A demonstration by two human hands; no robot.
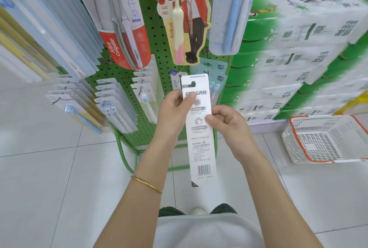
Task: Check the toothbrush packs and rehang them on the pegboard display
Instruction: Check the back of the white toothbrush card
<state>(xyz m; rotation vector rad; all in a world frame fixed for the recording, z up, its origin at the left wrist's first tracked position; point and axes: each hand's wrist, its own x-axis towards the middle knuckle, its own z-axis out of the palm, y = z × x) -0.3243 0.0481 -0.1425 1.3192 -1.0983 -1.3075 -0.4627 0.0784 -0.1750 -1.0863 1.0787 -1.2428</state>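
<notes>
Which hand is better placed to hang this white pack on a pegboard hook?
Left hand: its grip is high on the white pack, beside the hang hole; the right hand pinches lower.

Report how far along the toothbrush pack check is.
Done: the Colgate pack and others hang on the green pegboard. In hand: the left hand and right hand both pinch a white pack, barcode side towards the camera, as if being checked. Left: its hang hole is not clearly on a peg, so rehanging remains.
</notes>
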